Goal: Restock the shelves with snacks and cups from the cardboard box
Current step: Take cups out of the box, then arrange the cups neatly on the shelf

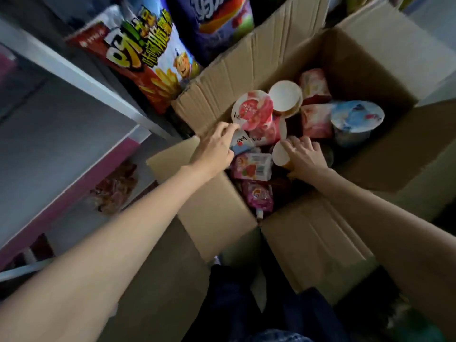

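Two hands are seen inside the box (365, 77) | left hand (214, 149) is curled on a blue-lidded cup (240, 144), right hand (304, 156) on a white-based cup (280, 154) | cups judged light, thin-walled, easily dented; foil lids fragile | best taken by the side wall, near the rim | shelf (81, 77) stands left

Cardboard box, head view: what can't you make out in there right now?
- Bottom of the cardboard box: hidden under piled cups and pouches.
- Cup under the right hand: mostly covered by the fingers.
- Item the left hand grips: label partly covered by the fingers.
- Lower shelf goods: dark and blurred.
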Tool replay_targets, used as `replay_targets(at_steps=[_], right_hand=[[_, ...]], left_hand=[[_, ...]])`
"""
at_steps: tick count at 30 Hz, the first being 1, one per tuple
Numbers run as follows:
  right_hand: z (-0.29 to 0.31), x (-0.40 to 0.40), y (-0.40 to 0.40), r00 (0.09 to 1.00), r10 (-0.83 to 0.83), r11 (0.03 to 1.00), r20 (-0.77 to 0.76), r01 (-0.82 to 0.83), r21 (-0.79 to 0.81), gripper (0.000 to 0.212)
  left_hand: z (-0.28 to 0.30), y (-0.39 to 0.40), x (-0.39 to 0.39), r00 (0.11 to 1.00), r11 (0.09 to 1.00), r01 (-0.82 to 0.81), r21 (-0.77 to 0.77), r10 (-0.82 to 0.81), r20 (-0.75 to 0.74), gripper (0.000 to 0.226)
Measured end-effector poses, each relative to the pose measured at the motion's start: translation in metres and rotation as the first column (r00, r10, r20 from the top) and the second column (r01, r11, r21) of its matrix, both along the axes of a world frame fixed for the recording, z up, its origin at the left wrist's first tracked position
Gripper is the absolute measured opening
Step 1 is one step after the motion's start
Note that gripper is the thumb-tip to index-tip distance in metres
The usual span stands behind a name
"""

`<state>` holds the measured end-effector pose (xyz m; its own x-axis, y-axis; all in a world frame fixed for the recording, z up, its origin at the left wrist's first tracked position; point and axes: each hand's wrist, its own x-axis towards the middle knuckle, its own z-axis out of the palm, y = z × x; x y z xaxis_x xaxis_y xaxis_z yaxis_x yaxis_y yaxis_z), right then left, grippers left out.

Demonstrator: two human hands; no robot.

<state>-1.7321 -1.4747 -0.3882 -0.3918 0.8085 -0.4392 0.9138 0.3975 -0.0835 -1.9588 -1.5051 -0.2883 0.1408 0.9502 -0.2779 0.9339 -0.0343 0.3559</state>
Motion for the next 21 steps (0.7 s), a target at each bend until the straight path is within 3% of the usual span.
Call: replay_targets(at_steps=[4, 6, 8, 10, 12, 15, 18, 19, 20, 21], right_hand=[[-0.009, -0.008, 0.005, 0.999, -0.026, 0.997, -0.029, 0.028, 0.073, 0.086], [0.003, -0.011, 0.011, 0.973, -0.187, 0.981, -0.133, 0.193, 0.034, 0.086], [0.03, -0.008, 0.021, 0.808, -0.474, 0.878, -0.35, 0.463, -0.122, 0.087], [0.058, -0.002, 0.029, 0.504, -0.665, 0.738, -0.551, 0.555, -0.383, 0.08], [0.082, -0.001, 0.033, 0.263, -0.747, 0.652, -0.611, 0.473, -0.593, 0.07], [0.107, -0.01, 0.031, 0.163, -0.798, 0.6, -0.58, 0.306, -0.739, 0.044], [0.119, -0.012, 0.033, 0.021, -0.892, 0.451, -0.452, 0.119, -0.884, 0.019], [0.118, -0.009, 0.038, -0.003, -0.911, 0.411, -0.413, 0.087, -0.907, 0.023], [0.115, -0.006, 0.046, 0.014, -0.913, 0.407, -0.408, 0.1, -0.908, 0.032], [0.106, -0.002, 0.058, 0.091, -0.89, 0.456, -0.447, 0.189, -0.87, 0.045]], left_hand=[[-0.015, -0.001, 0.01, 0.998, 0.996, -0.067, -0.061, 0.068, 0.013, 0.052], [-0.012, -0.001, 0.014, 0.996, 0.996, -0.077, -0.048, 0.079, 0.048, 0.053], [-0.006, 0.001, 0.014, 0.992, 0.997, -0.069, -0.028, 0.072, 0.103, 0.057], [0.0, 0.006, 0.013, 0.976, 0.997, -0.057, -0.054, 0.067, 0.208, 0.067], [0.004, 0.014, 0.015, 0.929, 0.987, -0.084, -0.139, 0.128, 0.348, 0.085], [0.018, 0.022, 0.027, 0.777, 0.959, -0.157, -0.235, 0.267, 0.57, 0.098], [0.034, 0.031, 0.031, 0.524, 0.882, -0.248, -0.401, 0.471, 0.71, 0.084], [0.036, 0.034, 0.029, 0.463, 0.842, -0.284, -0.459, 0.54, 0.703, 0.085], [0.037, 0.035, 0.026, 0.456, 0.817, -0.316, -0.483, 0.577, 0.677, 0.088], [0.037, 0.036, 0.022, 0.493, 0.814, -0.344, -0.468, 0.581, 0.648, 0.09]])
